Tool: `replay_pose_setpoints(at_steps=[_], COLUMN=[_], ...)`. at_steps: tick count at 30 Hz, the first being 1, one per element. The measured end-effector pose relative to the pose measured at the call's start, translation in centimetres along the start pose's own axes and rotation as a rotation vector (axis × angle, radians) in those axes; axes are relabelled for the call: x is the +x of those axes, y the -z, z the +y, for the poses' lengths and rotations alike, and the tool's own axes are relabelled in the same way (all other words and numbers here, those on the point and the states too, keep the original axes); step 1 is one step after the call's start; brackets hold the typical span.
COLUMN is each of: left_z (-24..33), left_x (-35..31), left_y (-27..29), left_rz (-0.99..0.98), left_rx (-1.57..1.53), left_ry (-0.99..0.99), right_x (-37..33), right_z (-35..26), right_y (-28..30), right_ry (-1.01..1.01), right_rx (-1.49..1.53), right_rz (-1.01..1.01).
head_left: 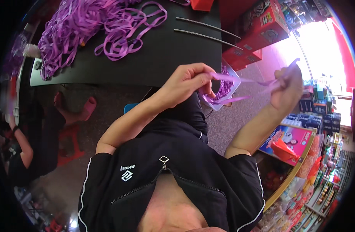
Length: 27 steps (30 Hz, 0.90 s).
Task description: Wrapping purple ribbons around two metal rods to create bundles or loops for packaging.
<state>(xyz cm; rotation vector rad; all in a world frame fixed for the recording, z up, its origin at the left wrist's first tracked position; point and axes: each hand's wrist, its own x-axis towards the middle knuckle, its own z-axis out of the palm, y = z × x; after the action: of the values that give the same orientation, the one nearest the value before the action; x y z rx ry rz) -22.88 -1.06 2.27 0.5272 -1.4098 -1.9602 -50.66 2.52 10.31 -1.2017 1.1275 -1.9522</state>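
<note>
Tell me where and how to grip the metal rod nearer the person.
Pinch the metal rod by its right end, coming from the right: that end appears to jut past the edge of the black table, likely leaving room above and below. The rest, thin and lying along the top, is probably harder to get under.

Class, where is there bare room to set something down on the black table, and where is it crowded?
Bare black tabletop lies between the purple ribbon heap, metal rods and left hand. Crowded: the far left, under ribbon.
</note>
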Motion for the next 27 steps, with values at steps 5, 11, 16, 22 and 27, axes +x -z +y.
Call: replay_pose_setpoints(at_steps=[5, 11, 16, 22, 27], left_z=[1.6, 1.6, 3.3, 4.1, 5.2], left_x=[2.0, 5.5, 8.2, 12.4, 18.1], left_y=[0.1, 0.1, -0.8, -1.7, -2.9], left_rz=[0.022, -0.045, -0.035, 0.005, -0.368], left_rx=[-0.642, -0.920, -0.827, -0.420, 0.288], left_ry=[0.175, 0.266, 0.282, 0.256, 0.313], right_x=[-5.5, -9.7, -10.3, -9.5, -8.6], right_z=[2.4, 6.1, 7.8, 6.9, 7.8], right_y=[-3.0, -5.2, -3.3, -0.4, 2.3], right_ry=[0.250, 0.044, -0.343, -0.346, -0.357], right_rx=[-1.012, -0.754, -0.289, -0.047, -0.146], right_rz=[-0.018, -0.306, -0.220, -0.110, 0.042])
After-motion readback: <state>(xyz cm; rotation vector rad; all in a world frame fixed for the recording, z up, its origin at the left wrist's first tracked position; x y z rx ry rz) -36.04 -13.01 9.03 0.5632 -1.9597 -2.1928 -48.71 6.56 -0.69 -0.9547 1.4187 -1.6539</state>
